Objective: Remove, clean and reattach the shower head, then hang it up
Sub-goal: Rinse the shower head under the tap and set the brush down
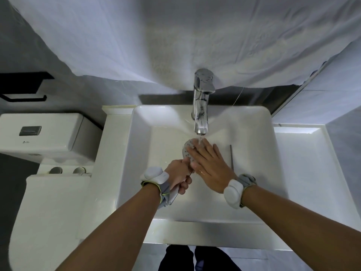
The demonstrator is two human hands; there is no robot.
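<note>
Shower head is over the white sink basin, right under the tap, nozzle face up and partly covered by a hand. Nearest the camera you get both forearms coming in from the bottom edge, each with a grey strap and a white puck-shaped wrist device. The left hand has its fingers curled tight round the shower head's handle, which pokes out below the fist towards the wrist. The right hand is flat, fingers straight and a bit spread, pressed down on the dotted spray face, so only the left edge of that face shows. Wet shine on the back of that hand.

Just past the fingertips a thin stream of water drops from the chrome faucet and lands about where the fingers meet the spray face. There's a thin dark rod-like thing lying in the basin just right of the right hand, can't tell what it is.

Off to the left is the toilet, lid closed, with its cistern behind and a dark flush button on top. Further back a crumpled white sheet covers the wall above the tap, and a black holder sits on the left wall.
</note>
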